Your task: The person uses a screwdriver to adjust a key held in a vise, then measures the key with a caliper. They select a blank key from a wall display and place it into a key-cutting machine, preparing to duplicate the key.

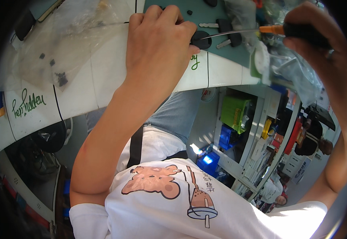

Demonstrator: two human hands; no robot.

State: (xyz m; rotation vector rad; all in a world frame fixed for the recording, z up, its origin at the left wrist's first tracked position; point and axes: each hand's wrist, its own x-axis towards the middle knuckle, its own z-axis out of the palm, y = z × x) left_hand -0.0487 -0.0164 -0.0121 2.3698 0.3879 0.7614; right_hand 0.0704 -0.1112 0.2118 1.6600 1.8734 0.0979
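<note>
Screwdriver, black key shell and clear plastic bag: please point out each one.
screwdriver [301, 34], head view, on its black handle.
black key shell [202, 41], head view, on its dark body.
clear plastic bag [62, 44], head view, on its middle.

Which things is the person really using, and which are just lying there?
Being used:
left hand pressing on a black key fob
right hand holding the screwdriver, tip at the fob

Just lying about:
spare keys on the green mat
plastic bag of small black parts

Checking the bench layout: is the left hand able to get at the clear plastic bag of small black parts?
Probably yes: the bag lies uncovered beside the left hand, which would first have to release the black key fob.
</note>
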